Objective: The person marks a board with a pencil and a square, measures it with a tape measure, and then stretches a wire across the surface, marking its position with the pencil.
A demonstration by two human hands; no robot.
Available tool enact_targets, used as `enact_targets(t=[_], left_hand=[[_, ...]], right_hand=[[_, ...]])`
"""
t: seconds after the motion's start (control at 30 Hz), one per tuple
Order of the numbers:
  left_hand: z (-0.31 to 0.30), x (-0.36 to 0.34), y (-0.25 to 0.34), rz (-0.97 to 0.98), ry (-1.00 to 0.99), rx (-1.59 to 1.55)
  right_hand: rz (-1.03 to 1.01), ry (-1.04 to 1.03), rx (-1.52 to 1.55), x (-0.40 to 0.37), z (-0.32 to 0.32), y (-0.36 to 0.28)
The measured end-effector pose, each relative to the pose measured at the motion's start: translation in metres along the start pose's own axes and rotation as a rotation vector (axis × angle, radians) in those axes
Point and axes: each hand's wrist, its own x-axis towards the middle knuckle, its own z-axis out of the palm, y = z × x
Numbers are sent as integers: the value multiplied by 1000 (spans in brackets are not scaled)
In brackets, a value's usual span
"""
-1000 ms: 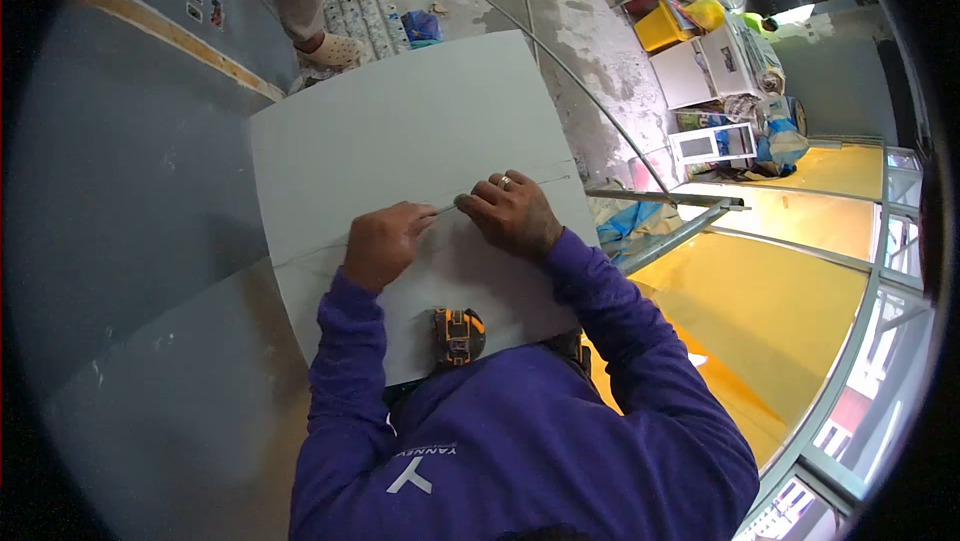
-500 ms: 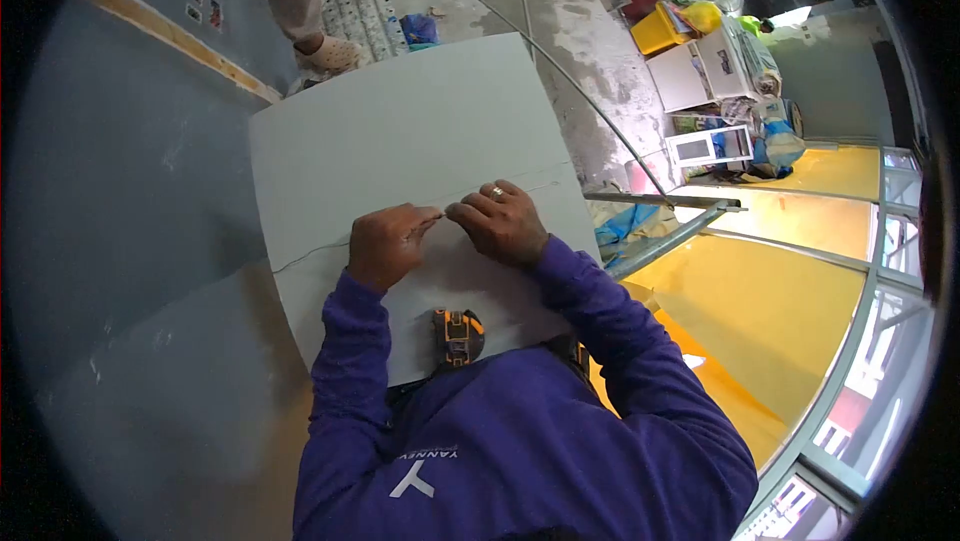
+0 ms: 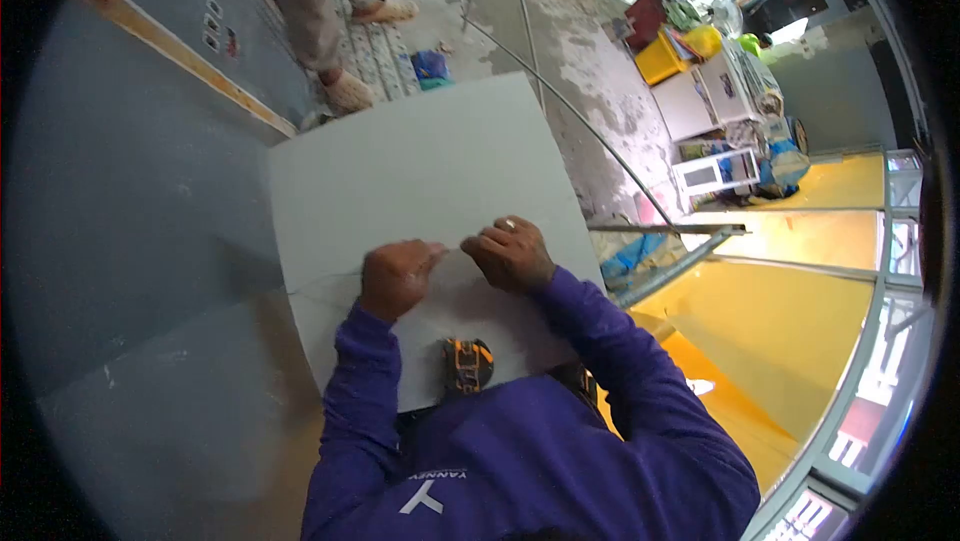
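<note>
Over a white board [image 3: 430, 156], my left hand [image 3: 397, 279] and my right hand [image 3: 510, 256] face each other with a small gap between them. Fingers on both are pinched together. A thin dark strand [image 3: 325, 279], perhaps a string, trails from the left hand towards the board's left edge. Whatever the fingertips hold is too fine to make out. A black and orange tape measure [image 3: 468, 365] lies on the board close to my body, below both hands.
Another person's legs and clogs [image 3: 348, 91] are beyond the board's far left corner. A grey wall [image 3: 150, 221] runs along the left. Metal poles [image 3: 590, 121] stand past the right edge, near a yellow bin [image 3: 660, 59] and stacked goods.
The view has shifted, so the board and hands sit lower in it. Both hands stay pinched and close together. The tape measure remains on the board.
</note>
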Motion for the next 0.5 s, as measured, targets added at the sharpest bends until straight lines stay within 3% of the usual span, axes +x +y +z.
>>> enact_targets(t=[0.5], left_hand=[[-6,1,2,-51,-55,-51]], right_hand=[[40,-117,-62,1,-12,-12]])
